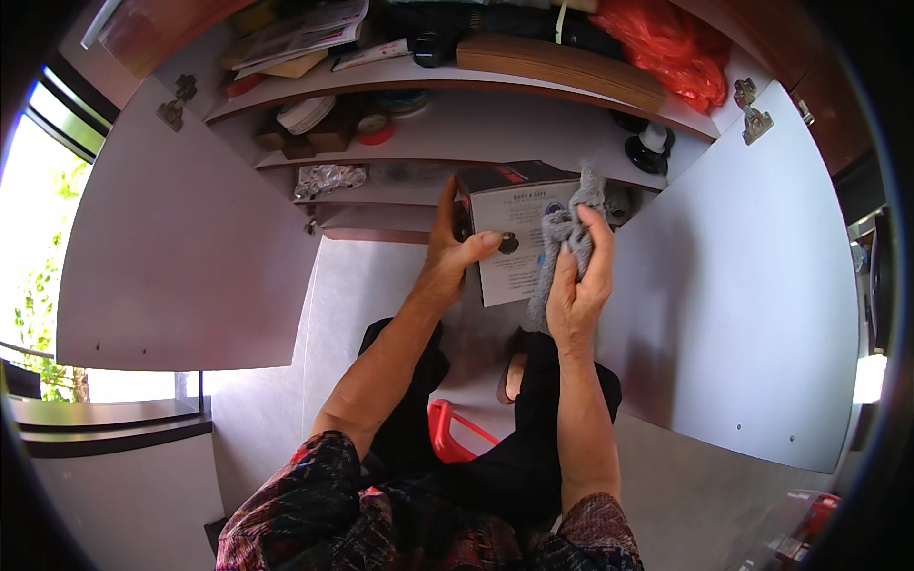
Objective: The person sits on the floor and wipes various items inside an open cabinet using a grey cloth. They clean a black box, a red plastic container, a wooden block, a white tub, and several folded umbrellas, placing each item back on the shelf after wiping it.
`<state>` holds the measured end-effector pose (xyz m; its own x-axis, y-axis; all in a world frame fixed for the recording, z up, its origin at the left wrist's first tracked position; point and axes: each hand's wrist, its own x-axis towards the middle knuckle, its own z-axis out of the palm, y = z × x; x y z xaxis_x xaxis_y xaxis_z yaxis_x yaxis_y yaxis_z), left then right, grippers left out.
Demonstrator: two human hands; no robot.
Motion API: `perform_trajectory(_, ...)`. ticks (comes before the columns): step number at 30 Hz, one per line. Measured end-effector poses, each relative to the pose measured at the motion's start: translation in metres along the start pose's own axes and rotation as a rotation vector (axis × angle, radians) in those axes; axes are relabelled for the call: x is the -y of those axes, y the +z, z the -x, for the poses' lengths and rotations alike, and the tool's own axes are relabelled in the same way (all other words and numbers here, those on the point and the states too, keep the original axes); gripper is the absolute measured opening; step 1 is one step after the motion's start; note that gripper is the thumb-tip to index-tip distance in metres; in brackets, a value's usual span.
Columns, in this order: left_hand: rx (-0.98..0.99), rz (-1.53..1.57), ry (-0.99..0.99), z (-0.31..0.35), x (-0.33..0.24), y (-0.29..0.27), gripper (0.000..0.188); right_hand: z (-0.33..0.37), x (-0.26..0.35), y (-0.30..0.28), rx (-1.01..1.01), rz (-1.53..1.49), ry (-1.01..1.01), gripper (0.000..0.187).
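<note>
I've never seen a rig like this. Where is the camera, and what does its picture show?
There is no machine: these are a person's bare hands. The single picture comes from a wide fisheye camera worn on the head, looking down, so straight edges look bent. The left hand holds a printed cardboard box; the right hand pinches a grey cloth at its right side. Beyond is an open cabinet; its upper shelf carries a red plastic bag, a lower one some crumpled foil-like material.

Top shelf (381, 76), well filled
Papers (307, 36) are stacked at left; a red bag (668, 52) is bunched at right; crumpled foil (329, 180) is seen lower down.
</note>
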<state>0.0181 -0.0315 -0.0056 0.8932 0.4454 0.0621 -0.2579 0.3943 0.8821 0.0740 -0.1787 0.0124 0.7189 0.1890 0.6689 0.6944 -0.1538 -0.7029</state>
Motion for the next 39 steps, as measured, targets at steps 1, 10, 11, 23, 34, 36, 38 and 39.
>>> perform_trajectory(1,0.008,-0.044,0.037,0.000,-0.001,0.001,0.112,-0.001,0.002,-0.001,0.003,-0.134,0.147,0.034)
perform_trajectory(10,0.103,-0.590,0.394,-0.001,0.005,0.007,0.119,-0.002,0.014,-0.012,-0.061,0.031,-0.079,0.033)
perform_trajectory(11,0.127,-0.657,0.425,0.000,0.006,0.009,0.119,-0.007,0.017,-0.012,0.014,0.148,-0.245,0.036)
perform_trajectory(23,0.285,-1.026,0.395,0.013,-0.005,0.003,0.121,-0.022,-0.020,-0.033,0.427,-0.178,0.490,0.030)
perform_trajectory(34,0.391,-1.130,0.352,0.014,0.003,-0.011,0.121,-0.012,0.017,-0.022,0.715,-0.038,-0.056,0.053)
perform_trajectory(36,0.391,-1.098,0.304,0.015,0.001,-0.010,0.121,-0.015,0.014,-0.020,0.724,-0.034,0.012,0.054)
perform_trajectory(38,0.397,-1.061,0.272,0.017,-0.003,-0.007,0.120,-0.017,0.009,-0.019,0.662,-0.032,0.121,0.047)
perform_trajectory(39,0.401,-1.062,0.287,0.018,-0.006,-0.005,0.119,-0.019,0.005,-0.018,0.649,-0.052,0.189,0.044)
